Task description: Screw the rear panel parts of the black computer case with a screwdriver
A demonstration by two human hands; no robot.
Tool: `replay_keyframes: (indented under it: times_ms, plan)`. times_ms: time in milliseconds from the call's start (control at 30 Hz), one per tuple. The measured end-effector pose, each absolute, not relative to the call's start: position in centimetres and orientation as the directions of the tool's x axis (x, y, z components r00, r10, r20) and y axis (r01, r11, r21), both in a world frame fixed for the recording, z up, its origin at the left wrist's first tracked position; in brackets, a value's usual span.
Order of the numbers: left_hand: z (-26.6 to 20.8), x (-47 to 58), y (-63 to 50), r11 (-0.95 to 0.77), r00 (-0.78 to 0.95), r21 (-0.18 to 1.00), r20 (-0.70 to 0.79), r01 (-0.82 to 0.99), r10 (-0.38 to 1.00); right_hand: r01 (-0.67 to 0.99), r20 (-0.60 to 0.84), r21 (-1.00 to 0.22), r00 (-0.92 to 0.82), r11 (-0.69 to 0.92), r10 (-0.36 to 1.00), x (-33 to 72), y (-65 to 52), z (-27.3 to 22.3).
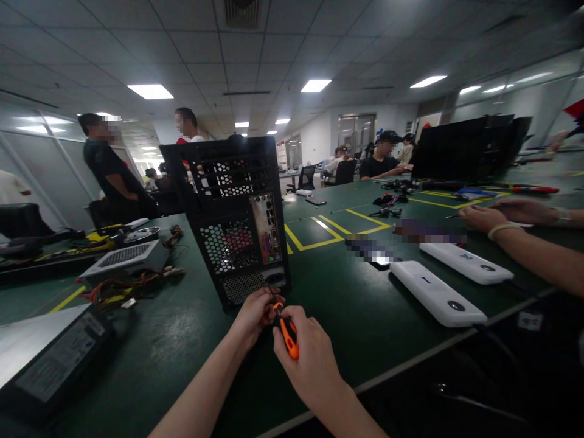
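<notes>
A black computer case point(196, 222) stands upright on the green table, its rear panel with ports and honeycomb vents facing me. My right hand point(314, 353) is wrapped round the orange and black handle of a screwdriver point(288, 339), whose front end points at the case's lower rear edge. Just left of that end, my left hand point(256, 311) is closed in a pinch at the bottom right corner of the panel, by the power supply socket point(274, 278). Whatever lies between its fingertips is too small or hidden to make out.
Left of the case lie a metal power supply point(125, 261) with bundled cables point(132, 286) and a silver box point(45, 353). To the right are two white power banks point(438, 295) point(465, 261) and a phone point(371, 252). Another person's hands point(502, 216) work at the far right.
</notes>
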State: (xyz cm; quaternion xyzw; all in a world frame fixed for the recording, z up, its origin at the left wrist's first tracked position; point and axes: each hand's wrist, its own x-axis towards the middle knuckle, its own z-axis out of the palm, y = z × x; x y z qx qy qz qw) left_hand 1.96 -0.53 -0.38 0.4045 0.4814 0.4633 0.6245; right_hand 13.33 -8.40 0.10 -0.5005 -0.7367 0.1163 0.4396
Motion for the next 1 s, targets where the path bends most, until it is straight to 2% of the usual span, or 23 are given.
replay_keyframes:
  times_ms: [200, 433, 667, 900, 1000]
  plan:
    - [-0.32, 2.07, -0.50, 0.265, 0.064, 0.939, -0.257, -0.217, 0.964, 0.716, 0.601, -0.485, -0.144, 0.502, 0.786, 13.36, -8.32, -0.23]
    - [0.05, 1.75, -0.83, 0.281, 0.105, 0.892, -0.261, -0.354, 0.960, 0.635, 0.588, -0.584, -0.099, 0.506, 0.803, 13.30, -8.40, 0.04]
    - [-0.02, 1.87, -0.97, 0.219, 0.041, 0.940, -0.216, -0.261, 0.976, 0.705, 0.626, -0.468, -0.161, 0.533, 0.763, 13.20, -8.25, -0.12]
    - [0.27, 1.90, -1.18, 0.235, 0.059, 0.931, -0.228, -0.280, 0.972, 0.642, 0.609, -0.551, -0.128, 0.533, 0.783, 13.17, -8.51, 0.18]
    - [0.05, 1.89, -0.96, 0.258, 0.063, 0.927, -0.250, -0.274, 0.966, 0.668, 0.618, -0.516, -0.142, 0.536, 0.773, 13.19, -8.49, -0.19]
